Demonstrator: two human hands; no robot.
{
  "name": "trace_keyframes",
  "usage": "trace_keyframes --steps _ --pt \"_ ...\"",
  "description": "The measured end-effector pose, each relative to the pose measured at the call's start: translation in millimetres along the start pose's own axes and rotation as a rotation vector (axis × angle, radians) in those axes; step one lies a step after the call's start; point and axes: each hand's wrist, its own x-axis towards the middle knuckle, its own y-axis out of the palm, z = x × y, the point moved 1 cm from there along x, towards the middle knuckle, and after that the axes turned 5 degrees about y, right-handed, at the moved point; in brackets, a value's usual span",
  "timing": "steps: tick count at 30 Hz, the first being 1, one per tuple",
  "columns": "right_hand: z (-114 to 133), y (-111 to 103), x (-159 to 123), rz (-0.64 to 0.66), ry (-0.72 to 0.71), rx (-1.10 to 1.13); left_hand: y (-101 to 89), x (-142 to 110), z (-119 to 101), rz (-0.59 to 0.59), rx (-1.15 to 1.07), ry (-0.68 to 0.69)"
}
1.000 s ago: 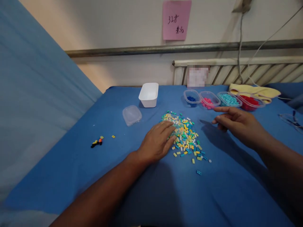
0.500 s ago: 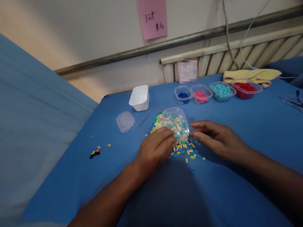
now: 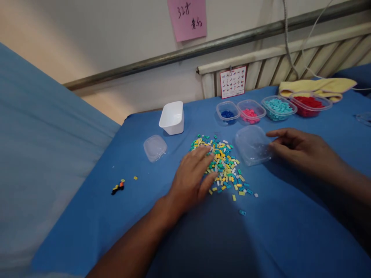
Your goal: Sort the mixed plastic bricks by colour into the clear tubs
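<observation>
A pile of small yellow, green, blue and white bricks (image 3: 223, 166) lies on the blue cloth-covered table (image 3: 275, 231). My left hand (image 3: 193, 177) rests flat on the pile's left side with its fingers spread. A clear empty plastic container (image 3: 251, 144) sits just right of the pile. My right hand (image 3: 301, 150) grips its right rim between the thumb and the forefinger.
At the back stand a white tub (image 3: 172, 117), a clear lid (image 3: 155, 147), and clear tubs of blue (image 3: 227, 112), pink (image 3: 251, 112), teal (image 3: 278, 106) and red (image 3: 310, 103) bricks. A yellow cloth (image 3: 319, 85) lies behind them. A few dark pieces (image 3: 118, 187) lie at the left.
Half a second ago both hands held the clear container upturned over the pile. My right hand has now carried it off to the right, and my left hand lies flat on the bricks.
</observation>
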Motion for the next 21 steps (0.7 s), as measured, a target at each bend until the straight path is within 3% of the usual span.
trace_keyframes --steps 2,5,10,12,17,21 --pt "-14.9 -15.5 7.2 0.010 0.005 -0.087 2.5 -3.5 17.7 0.040 0.039 -0.125" --pt "-28.9 -29.1 13.5 -0.013 -0.031 -0.280 7.7 -4.8 31.8 0.190 0.024 -0.259" --pt "-16.5 -26.7 8.9 -0.192 -0.181 -0.628 9.9 2.6 20.5 0.457 -0.047 -0.305" --pt "-5.0 -16.1 2.5 -0.126 -0.312 -0.582 6.9 4.1 13.6 0.505 -0.054 -0.274" --pt "-4.3 15.1 -6.5 0.260 -0.572 -0.497 -2.6 -2.4 4.0 0.560 -0.051 -0.199" --pt "-25.5 20.5 2.3 0.244 -0.615 -0.569 -2.0 -3.6 3.4 0.560 0.012 -0.225"
